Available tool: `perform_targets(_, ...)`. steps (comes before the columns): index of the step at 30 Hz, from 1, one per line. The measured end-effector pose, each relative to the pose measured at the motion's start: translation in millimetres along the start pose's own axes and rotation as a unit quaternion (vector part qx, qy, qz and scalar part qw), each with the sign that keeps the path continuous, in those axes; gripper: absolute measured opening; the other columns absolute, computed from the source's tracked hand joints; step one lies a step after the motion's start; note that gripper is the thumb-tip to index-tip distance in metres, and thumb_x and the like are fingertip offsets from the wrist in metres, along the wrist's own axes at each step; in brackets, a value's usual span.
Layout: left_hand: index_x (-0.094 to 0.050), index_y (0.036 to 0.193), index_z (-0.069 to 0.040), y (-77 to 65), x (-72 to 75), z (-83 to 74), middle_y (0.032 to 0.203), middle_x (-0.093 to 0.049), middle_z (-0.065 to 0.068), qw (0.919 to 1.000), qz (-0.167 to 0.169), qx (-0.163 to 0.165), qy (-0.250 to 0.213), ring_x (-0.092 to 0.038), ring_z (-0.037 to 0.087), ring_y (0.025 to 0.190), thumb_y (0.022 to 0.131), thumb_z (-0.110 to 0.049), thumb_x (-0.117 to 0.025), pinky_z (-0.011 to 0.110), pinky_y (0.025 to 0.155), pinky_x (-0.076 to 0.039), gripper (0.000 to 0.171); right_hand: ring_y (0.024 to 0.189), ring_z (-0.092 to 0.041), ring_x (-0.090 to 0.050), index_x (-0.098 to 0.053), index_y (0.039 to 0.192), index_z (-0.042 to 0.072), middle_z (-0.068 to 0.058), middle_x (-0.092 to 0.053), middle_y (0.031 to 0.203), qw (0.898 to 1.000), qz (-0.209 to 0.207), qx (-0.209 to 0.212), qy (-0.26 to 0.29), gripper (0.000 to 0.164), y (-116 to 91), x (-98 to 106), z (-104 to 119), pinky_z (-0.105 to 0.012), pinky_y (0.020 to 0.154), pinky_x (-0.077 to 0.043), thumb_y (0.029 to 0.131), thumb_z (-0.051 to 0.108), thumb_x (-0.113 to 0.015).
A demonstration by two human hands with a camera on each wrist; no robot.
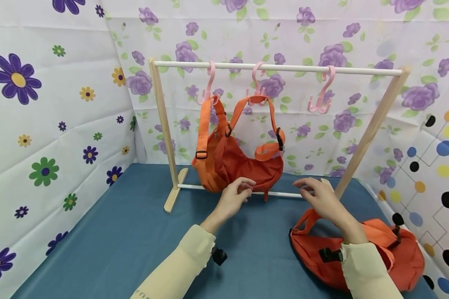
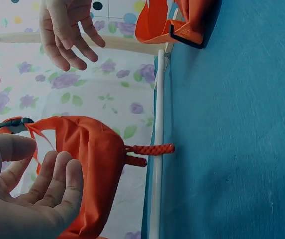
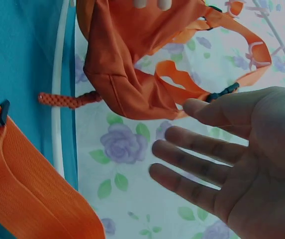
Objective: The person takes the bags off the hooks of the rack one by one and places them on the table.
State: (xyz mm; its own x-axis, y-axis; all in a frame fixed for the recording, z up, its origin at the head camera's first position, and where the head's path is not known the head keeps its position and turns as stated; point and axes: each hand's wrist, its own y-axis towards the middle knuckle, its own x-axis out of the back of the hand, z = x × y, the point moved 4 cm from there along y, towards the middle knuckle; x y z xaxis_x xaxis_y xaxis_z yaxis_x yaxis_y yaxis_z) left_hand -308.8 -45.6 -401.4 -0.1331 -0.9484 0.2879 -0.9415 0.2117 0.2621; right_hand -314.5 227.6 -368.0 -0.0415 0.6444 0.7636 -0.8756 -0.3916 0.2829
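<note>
A red-orange bag (image 1: 247, 166) hangs by its strap from the middle pink hook (image 1: 257, 79). Against its left side, a lighter orange section (image 1: 207, 176) hangs with a buckled strap looped at the left pink hook (image 1: 210, 83). My left hand (image 1: 233, 197) is just in front of the bag's underside, fingers loosely bent and holding nothing. Off the bag's right end, my right hand (image 1: 323, 201) hovers with fingers extended and nothing in them. A braided red cord (image 3: 70, 100) dangles from the hanging bag. Below my right hand, another red-orange bag (image 1: 321, 261) lies on the blue table.
The rack's white top rail (image 1: 280, 67) also carries a bare pink hook (image 1: 323, 91) at right. Wooden posts (image 1: 162, 120) and a white lower bar (image 1: 284, 194) frame the hanging space. Flowered cloth (image 1: 303, 137) covers the wall behind; blue table surface (image 1: 127, 232) extends to the left.
</note>
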Motion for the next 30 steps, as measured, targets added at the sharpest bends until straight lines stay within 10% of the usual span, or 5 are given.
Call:
perform_targets(7,-0.068,0.127,-0.010,0.6,11.1,0.2,0.122,-0.068,0.018,0.9999,-0.015,-0.002,-0.006,-0.066,0.024,0.096,0.106,-0.008,-0.057,0.056,0.091,-0.056,0.023,0.119,-0.037,-0.063,-0.064,0.134,0.001,-0.019,-0.063,0.134,1.000,-0.025,0.010,0.011,0.028,3.5,-5.4,5.5,-0.058,0.096,-0.053,0.108,0.003,-0.052)
perform_targets(15,-0.067,0.128,-0.015,6.8,33.2,-17.1,0.122,-0.067,0.018,0.9987,-0.043,-0.024,0.016,-0.065,0.038,0.096,0.106,-0.011,-0.059,0.037,0.079,-0.053,0.023,0.121,-0.036,-0.061,-0.065,0.134,0.007,-0.016,-0.063,0.133,0.998,-0.056,0.041,0.008,0.027,12.9,-2.2,16.2,-0.060,0.099,-0.051,0.110,0.012,-0.053)
perform_targets(30,-0.064,0.130,-0.006,13.6,52.8,-39.9,0.121,-0.065,0.013,0.9948,-0.065,-0.075,0.023,-0.062,0.027,0.104,0.105,-0.010,-0.060,0.038,0.090,-0.049,0.026,0.142,-0.040,-0.043,-0.056,0.146,0.010,-0.017,-0.050,0.152,0.998,-0.047,0.037,0.010,0.041,22.1,0.9,31.0,-0.066,0.111,-0.035,0.110,0.029,-0.055)
